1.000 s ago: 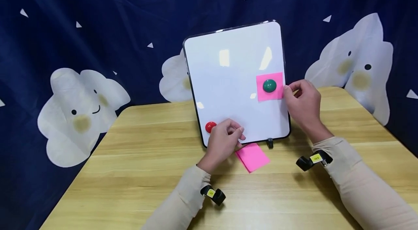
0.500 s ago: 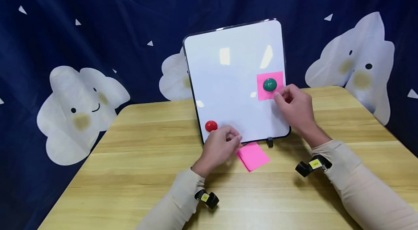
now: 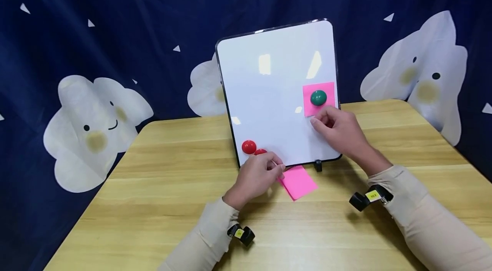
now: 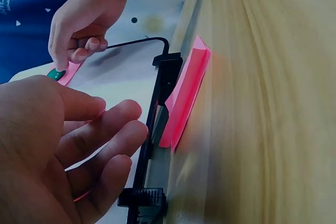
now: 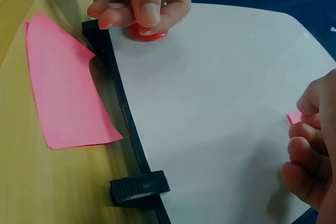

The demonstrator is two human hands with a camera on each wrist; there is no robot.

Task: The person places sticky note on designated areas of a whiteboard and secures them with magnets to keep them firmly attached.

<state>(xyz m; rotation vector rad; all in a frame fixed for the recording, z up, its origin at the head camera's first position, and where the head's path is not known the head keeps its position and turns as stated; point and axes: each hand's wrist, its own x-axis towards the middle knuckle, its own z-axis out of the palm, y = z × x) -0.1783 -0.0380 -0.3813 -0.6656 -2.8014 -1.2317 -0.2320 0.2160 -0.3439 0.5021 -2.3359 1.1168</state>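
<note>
A small whiteboard stands tilted on the table. On its right side a green round magnet sits on a pink sticky note. My right hand is at the note's lower edge, fingers bent and fingertips overlapping the edge. My left hand, loosely curled with nothing visible in the fingers, is in front of the board's lower left. Two red magnets are beside it: one red magnet in full view, the other red magnet partly behind the hand. Loose pink sticky notes lie just below the board.
Black clip feet, one a right foot, hold the board's bottom edge. The wooden table extends on both sides. Behind it hangs a dark blue curtain with white cloud shapes. Each wrist carries a black camera.
My right hand has slid from the note's right edge down and left to its lower edge. My left hand has shifted slightly down and left, uncovering a second red magnet. The note stays put.
</note>
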